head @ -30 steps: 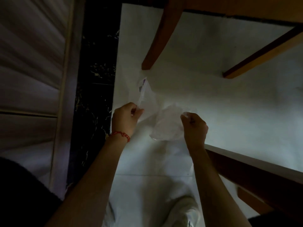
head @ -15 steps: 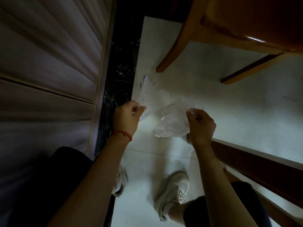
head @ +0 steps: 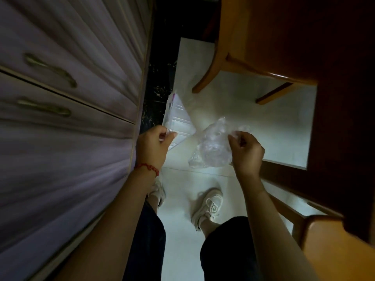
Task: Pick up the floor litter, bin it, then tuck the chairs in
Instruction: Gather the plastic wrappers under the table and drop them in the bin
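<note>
Floor (head: 243, 122): pale glossy tile, with a faint grout line crossing just under the hands.
Border (head: 160, 82): a dark speckled strip of floor running along the foot of the cabinet (head: 71, 118) on the left.
Shoes: two whitish shoes planted on the tile, the right shoe (head: 209, 207) in plain sight, the left shoe (head: 159, 191) half hidden behind the forearm.
Chair (head: 263, 47): wooden, its legs standing on the pale tile at the far end, one leg (head: 211, 74) near the dark strip.
Near chair (head: 324, 240): a second wooden one at the lower right, its feet out of sight.
</note>
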Demonstrator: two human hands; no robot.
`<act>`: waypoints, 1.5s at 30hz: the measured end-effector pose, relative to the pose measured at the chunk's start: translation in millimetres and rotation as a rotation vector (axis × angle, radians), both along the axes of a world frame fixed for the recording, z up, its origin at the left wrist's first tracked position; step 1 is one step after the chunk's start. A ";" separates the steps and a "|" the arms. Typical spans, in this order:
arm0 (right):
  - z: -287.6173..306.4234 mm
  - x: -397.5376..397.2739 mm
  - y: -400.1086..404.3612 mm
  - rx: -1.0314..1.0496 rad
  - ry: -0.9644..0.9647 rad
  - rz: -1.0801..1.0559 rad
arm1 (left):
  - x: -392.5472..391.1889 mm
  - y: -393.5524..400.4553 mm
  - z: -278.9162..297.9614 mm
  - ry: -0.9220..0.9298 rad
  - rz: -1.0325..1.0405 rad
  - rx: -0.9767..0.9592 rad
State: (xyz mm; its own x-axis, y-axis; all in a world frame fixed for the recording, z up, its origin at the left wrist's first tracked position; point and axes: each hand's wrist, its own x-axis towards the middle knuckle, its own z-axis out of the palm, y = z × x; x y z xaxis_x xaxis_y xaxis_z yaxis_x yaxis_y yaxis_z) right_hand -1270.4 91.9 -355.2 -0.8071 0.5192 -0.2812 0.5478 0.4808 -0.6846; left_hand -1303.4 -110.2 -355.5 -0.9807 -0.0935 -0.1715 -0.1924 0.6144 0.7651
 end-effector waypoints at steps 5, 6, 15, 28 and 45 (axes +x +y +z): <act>66.6 5.8 -3.2 0.056 0.036 0.079 | 7.3 -4.6 64.2 0.010 -0.032 -0.021; 79.1 6.0 -3.8 0.053 0.046 0.091 | 7.5 -5.1 75.5 0.011 -0.040 -0.024; 152.7 9.9 -8.0 0.119 0.129 0.222 | 18.3 -25.1 153.6 0.061 -0.110 -0.121; 198.1 53.7 11.3 0.093 0.204 0.665 | 143.9 -3.6 202.9 0.168 0.279 -0.147; 229.3 201.0 -57.2 0.184 0.189 1.101 | 385.6 -31.2 211.4 0.061 0.664 -0.098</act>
State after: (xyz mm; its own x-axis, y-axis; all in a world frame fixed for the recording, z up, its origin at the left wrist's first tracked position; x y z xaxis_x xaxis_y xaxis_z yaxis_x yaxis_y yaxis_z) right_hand -1069.4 34.7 -125.8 -0.8722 -0.4790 -0.0991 -0.3402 0.7396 -0.5807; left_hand -917.8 -141.4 -144.0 -0.7177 -0.6920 -0.0777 -0.5112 0.4479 0.7335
